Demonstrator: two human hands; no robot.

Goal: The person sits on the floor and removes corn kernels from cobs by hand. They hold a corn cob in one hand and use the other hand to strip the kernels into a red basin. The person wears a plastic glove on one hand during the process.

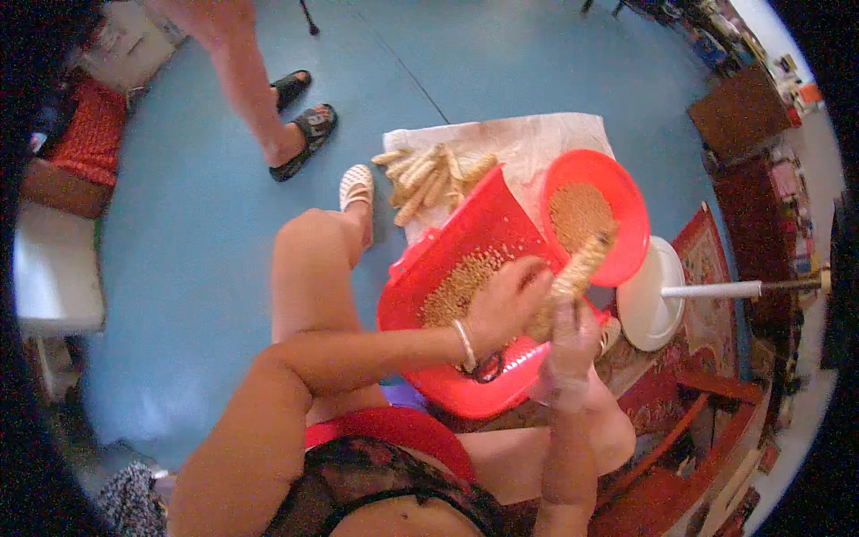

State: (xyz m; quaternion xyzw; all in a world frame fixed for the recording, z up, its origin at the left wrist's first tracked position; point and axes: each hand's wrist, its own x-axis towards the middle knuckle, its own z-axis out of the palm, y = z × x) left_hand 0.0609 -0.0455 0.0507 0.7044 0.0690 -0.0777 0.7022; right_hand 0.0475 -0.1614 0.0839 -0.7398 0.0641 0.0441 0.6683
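Observation:
A corn cob [580,268] slants over the right side of a red plastic basin [416,295]. Around its lower end, my right hand [574,342] is closed, apparently in a thin translucent glove. My left hand [507,295], with a pale bracelet at the wrist, lies curled against the cob's left side; blur hides its exact finger contact. Loose corn kernels [463,288] cover part of the basin's bottom. The basin sits between my legs. Beyond the cob's upper end is a round red bowl [631,215] of finer yellow-brown grain or kernels [577,211].
Several cobs [429,178] are piled on a white sheet [537,134] over the blue floor [188,268]. A white round base with a post [647,295] stands at right, near a wooden frame [718,429]. Another person's sandaled foot [305,137] is at upper left.

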